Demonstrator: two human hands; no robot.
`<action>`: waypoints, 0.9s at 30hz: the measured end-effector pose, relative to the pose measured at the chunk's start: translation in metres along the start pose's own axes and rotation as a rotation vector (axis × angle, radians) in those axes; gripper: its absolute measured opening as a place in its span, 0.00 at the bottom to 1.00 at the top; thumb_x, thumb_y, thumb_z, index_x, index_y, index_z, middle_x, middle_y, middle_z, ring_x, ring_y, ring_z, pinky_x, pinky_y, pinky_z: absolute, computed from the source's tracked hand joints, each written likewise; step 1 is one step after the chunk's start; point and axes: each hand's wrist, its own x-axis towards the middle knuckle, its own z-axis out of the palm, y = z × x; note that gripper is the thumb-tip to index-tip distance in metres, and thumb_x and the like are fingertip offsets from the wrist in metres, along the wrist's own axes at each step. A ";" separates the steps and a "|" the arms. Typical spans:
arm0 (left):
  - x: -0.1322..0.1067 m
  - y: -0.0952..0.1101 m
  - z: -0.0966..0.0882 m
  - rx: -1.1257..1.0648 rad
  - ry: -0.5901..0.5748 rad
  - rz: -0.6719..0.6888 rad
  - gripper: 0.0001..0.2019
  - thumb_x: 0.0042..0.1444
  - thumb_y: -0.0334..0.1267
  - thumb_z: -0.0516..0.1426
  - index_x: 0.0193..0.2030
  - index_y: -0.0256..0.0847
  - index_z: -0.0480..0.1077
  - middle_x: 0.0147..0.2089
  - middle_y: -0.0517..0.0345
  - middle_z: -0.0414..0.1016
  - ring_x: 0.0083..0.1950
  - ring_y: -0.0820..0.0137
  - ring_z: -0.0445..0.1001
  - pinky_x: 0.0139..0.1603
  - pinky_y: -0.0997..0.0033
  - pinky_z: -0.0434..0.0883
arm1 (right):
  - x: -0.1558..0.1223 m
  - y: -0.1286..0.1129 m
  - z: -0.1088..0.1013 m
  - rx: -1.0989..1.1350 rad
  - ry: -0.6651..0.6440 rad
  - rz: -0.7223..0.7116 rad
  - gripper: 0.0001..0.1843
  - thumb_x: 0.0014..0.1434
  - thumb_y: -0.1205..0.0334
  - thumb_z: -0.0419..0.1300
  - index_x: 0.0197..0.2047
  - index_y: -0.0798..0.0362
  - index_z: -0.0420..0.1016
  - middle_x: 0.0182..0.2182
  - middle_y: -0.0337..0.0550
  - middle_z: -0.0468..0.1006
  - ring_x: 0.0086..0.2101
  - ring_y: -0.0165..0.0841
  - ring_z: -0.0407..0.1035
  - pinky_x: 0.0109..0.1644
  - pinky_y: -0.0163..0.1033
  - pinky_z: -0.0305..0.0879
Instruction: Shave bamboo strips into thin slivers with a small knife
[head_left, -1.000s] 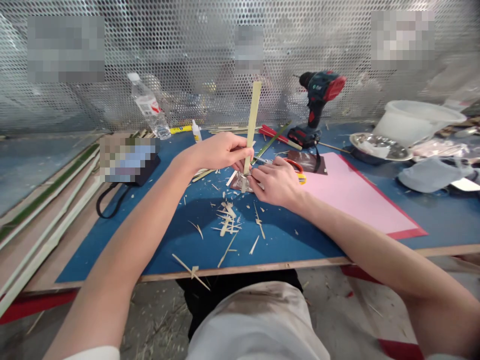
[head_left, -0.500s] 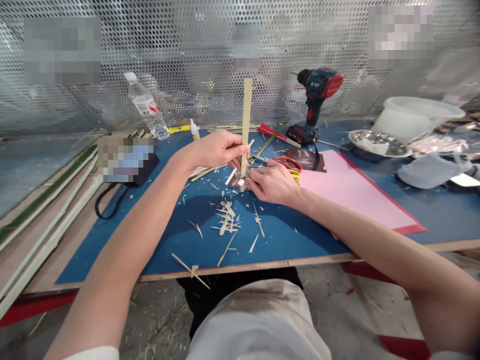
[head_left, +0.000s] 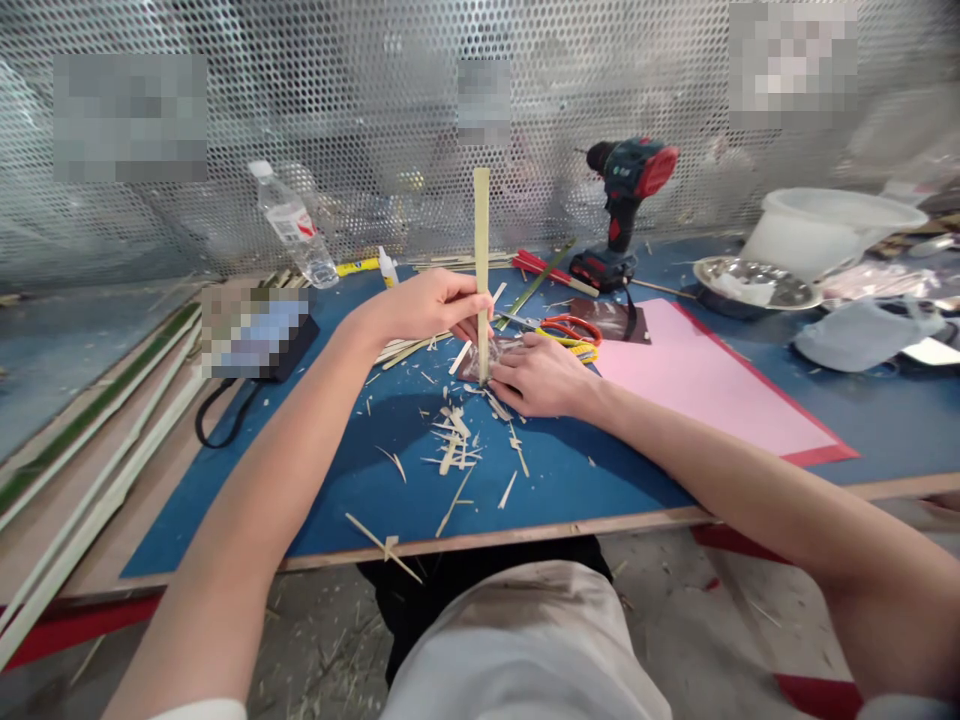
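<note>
My left hand [head_left: 446,305] is closed around a pale bamboo strip [head_left: 481,230], pinching it between thumb and fingers. The strip stands upright, its lower end near the table. My right hand [head_left: 544,375] lies low beside that lower end, fingers bent and pressed together over a dark brown sheet [head_left: 469,371]. What its fingertips hold, if anything, is hidden. Thin bamboo shavings [head_left: 454,440] are scattered on the blue table mat [head_left: 360,480] in front of both hands. Orange-handled scissors [head_left: 574,328] and a yellow-handled tool [head_left: 583,352] lie just behind my right hand.
A cordless drill [head_left: 622,205] stands at the back, near a metal bowl [head_left: 757,285] and a white tub [head_left: 832,225]. Pink paper [head_left: 697,380] lies right. On the left are a water bottle [head_left: 292,225], a strapped device [head_left: 259,335] and long bamboo strips [head_left: 112,450].
The strip has tilted slightly and shifted a little left and down, its foot now lower beside my right fingers. A small white piece seen at its foot no longer shows. The view has shifted slightly.
</note>
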 end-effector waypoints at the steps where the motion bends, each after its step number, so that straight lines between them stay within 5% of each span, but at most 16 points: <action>1: 0.001 -0.002 -0.001 -0.008 -0.001 0.001 0.15 0.71 0.47 0.54 0.45 0.38 0.76 0.44 0.52 0.86 0.44 0.66 0.86 0.49 0.66 0.82 | -0.001 0.000 0.000 -0.004 0.027 0.012 0.21 0.75 0.54 0.48 0.37 0.53 0.76 0.33 0.44 0.82 0.33 0.33 0.67 0.46 0.44 0.52; 13: 0.002 -0.007 -0.001 -0.046 0.008 -0.021 0.14 0.70 0.47 0.55 0.43 0.39 0.75 0.43 0.52 0.86 0.44 0.65 0.86 0.50 0.63 0.82 | 0.004 0.001 -0.015 -0.127 0.273 0.284 0.19 0.76 0.53 0.47 0.43 0.52 0.77 0.37 0.47 0.78 0.38 0.38 0.64 0.42 0.45 0.49; 27: 0.001 0.005 0.003 0.088 0.039 -0.003 0.15 0.70 0.47 0.55 0.43 0.38 0.76 0.41 0.53 0.85 0.42 0.65 0.86 0.46 0.66 0.82 | 0.007 -0.003 -0.028 -0.150 0.263 0.307 0.22 0.75 0.56 0.46 0.38 0.53 0.77 0.31 0.44 0.81 0.30 0.34 0.68 0.39 0.43 0.51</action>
